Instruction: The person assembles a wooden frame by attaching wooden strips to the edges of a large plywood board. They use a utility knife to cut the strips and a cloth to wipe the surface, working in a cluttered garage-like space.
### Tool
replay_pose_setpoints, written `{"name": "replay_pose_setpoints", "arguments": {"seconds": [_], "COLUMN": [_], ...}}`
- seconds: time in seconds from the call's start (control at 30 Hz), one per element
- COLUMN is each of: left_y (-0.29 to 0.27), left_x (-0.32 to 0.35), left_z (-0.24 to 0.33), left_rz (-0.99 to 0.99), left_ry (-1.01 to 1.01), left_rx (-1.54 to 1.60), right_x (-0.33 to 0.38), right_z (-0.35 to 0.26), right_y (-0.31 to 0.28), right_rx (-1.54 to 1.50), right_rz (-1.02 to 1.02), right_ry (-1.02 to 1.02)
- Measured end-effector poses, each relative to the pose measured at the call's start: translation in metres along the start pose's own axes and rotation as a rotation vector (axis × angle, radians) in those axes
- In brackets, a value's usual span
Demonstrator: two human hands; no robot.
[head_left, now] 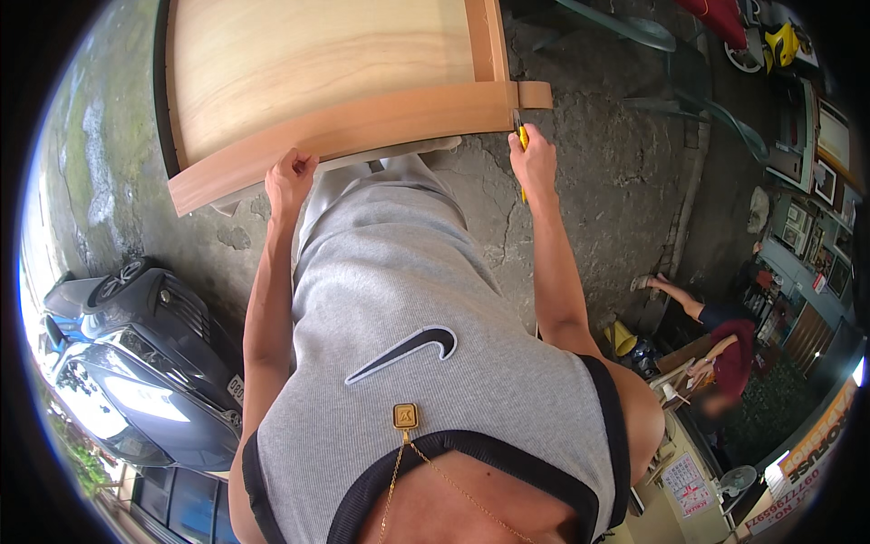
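Observation:
A shallow wooden panel [317, 54] with a pale plywood face and raised brown sides lies in front of me. Along its near side runs a long reddish-brown edging strip [362, 130], whose left end sticks out past the corner. My right hand [535, 161] is closed around a yellow utility knife [523, 138], its blade close to the strip's right end. A curled piece of strip [535, 94] juts out beyond that corner. My left hand [292, 178] is closed, knuckles at the strip's lower edge; whatever its fingers may hold is hidden.
Cracked concrete floor [480, 208] surrounds the panel. A dark car [154, 363] stands at the left. Glass-like curved pieces [634, 32] lie at the far right. Another person [732, 349] is at the right, near a yellow bucket [620, 337] and cluttered shelves.

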State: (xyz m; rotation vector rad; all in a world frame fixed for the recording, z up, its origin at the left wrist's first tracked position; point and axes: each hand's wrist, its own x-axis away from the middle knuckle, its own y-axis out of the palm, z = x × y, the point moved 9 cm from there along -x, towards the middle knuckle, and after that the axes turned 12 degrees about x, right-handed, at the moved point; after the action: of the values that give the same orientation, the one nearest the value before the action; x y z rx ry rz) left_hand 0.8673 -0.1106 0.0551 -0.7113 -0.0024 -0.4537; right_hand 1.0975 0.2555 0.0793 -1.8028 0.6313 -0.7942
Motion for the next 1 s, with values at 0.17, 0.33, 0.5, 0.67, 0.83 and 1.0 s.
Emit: {"name": "replay_pose_setpoints", "arguments": {"seconds": [0.17, 0.33, 0.5, 0.67, 0.83, 1.0], "left_y": [-0.001, -0.001, 0.002, 0.0, -0.002, -0.026], "left_x": [0.001, 0.002, -0.001, 0.002, 0.011, 0.021], "left_z": [0.0, 0.002, 0.002, 0.003, 0.003, -0.005], "left_rz": [0.01, 0.031, 0.026, 0.051, 0.073, 0.092], "left_ry": [0.001, 0.022, 0.03, 0.032, 0.089, -0.018], "left_rx": [-0.012, -0.017, -0.002, -0.01, 0.008, 0.066], "right_x": [-0.006, -0.026, -0.07, -0.096, -0.108, -0.107], "right_z": [0.02, 0.06, 0.099, 0.037, -0.105, -0.218], "right_y": [0.008, 0.016, 0.061, -0.077, -0.127, -0.047], "right_rx": [-0.116, -0.809, -1.29, -0.557, -0.124, 0.092], "right_rz": [0.035, 0.09, 0.079, 0.618, 0.544, 0.24], "right_ry": [0.053, 0.526, 0.778, 0.188, -0.437, -0.755]}}
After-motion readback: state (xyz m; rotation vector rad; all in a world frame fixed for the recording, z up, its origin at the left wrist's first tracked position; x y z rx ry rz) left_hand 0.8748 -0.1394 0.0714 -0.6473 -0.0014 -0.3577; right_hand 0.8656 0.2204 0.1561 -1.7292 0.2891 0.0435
